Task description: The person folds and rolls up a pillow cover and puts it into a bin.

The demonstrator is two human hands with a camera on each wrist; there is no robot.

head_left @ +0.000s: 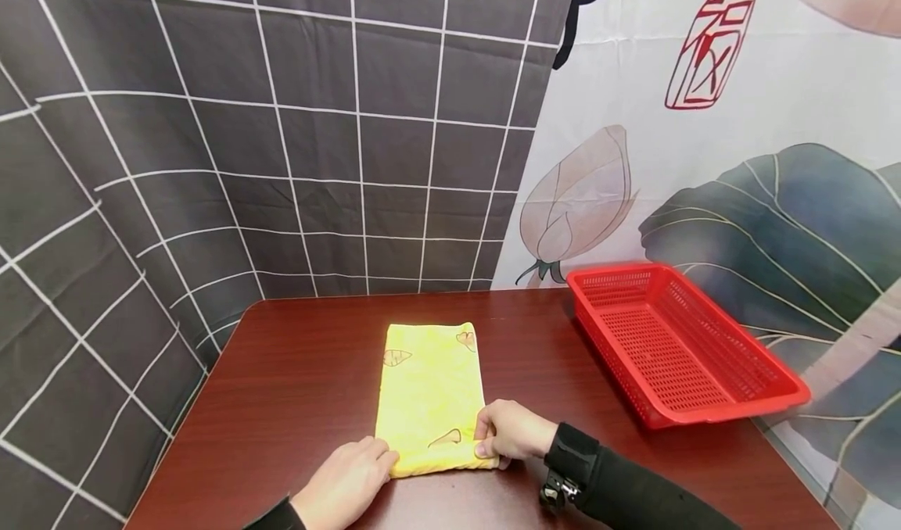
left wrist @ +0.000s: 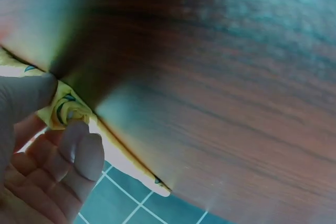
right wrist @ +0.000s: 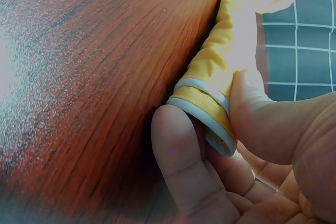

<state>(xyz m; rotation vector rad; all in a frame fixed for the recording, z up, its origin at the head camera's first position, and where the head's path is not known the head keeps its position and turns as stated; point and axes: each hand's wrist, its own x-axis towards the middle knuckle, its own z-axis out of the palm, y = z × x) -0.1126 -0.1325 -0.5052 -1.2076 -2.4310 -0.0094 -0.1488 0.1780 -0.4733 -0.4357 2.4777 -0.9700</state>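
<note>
A folded yellow towel [head_left: 431, 389] with carrot prints lies on the dark red-brown table, its near edge toward me. At its near left corner, my left hand [head_left: 349, 475] pinches the cloth; the left wrist view shows a rolled end of the towel [left wrist: 71, 109] between thumb and fingers. My right hand [head_left: 514, 432] holds the near right corner, thumb on top and fingers beneath. Layered edges with pale trim show on the towel [right wrist: 207, 98] in the right wrist view, beside the right thumb [right wrist: 262, 114].
A red perforated plastic basket [head_left: 690, 350] stands at the table's right side, with nothing in it. Behind the wooden table [head_left: 296, 374] hangs a dark grey cloth with a white grid [head_left: 317, 139]. A white floral hanging [head_left: 598, 84] covers the right side.
</note>
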